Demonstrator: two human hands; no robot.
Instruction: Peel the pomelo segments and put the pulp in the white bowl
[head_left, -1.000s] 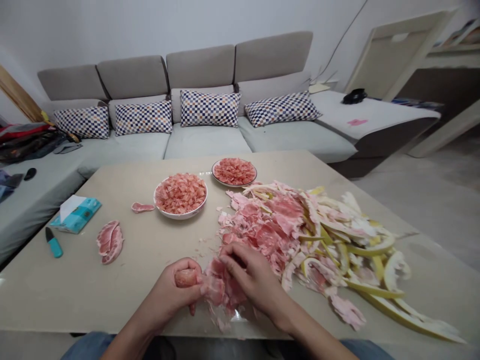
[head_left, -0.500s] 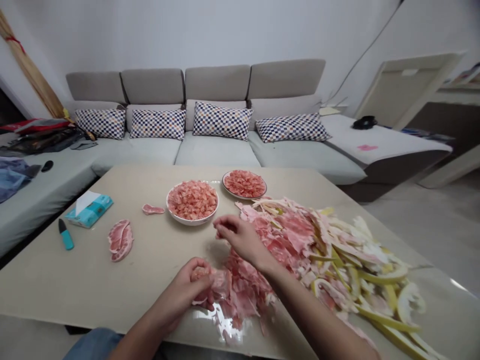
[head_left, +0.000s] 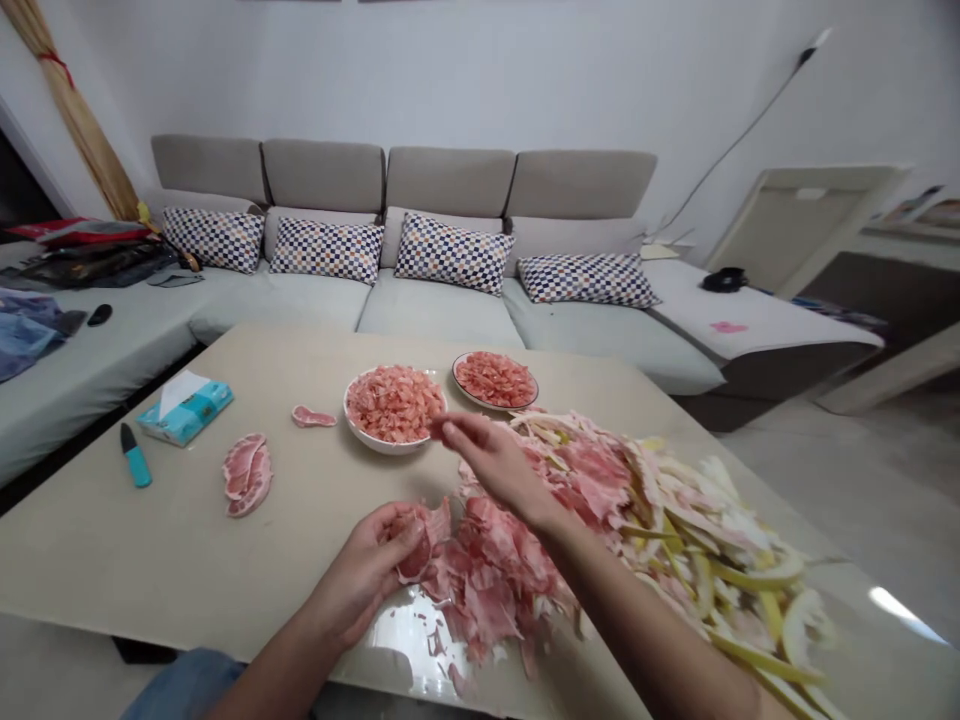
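Note:
My left hand (head_left: 379, 550) is closed around a pomelo segment (head_left: 426, 540), whose pink membrane is peeled partly back, at the table's near side. My right hand (head_left: 491, 455) is at the near right rim of a white bowl (head_left: 379, 442) heaped with pink pomelo pulp (head_left: 395, 402). Its fingers are stretched toward the bowl, slightly blurred, and I see nothing in them. Under and beside my right forearm lies a pile of torn pink membranes (head_left: 499, 570). Behind the bowl, a dark-rimmed plate (head_left: 459, 388) holds more pulp.
Yellow-green pomelo rinds (head_left: 757, 575) spread over the table's right side. On the left lie a larger pomelo piece (head_left: 247, 475), a small segment (head_left: 313, 417), a teal-handled knife (head_left: 136, 462) and a tissue pack (head_left: 186, 412). A grey sofa (head_left: 442, 310) stands beyond the table.
My right hand has moved up to the bowl's rim, its fingers straightening from a pinch. My left hand has lifted the segment slightly off the membrane pile. The view has shifted a little.

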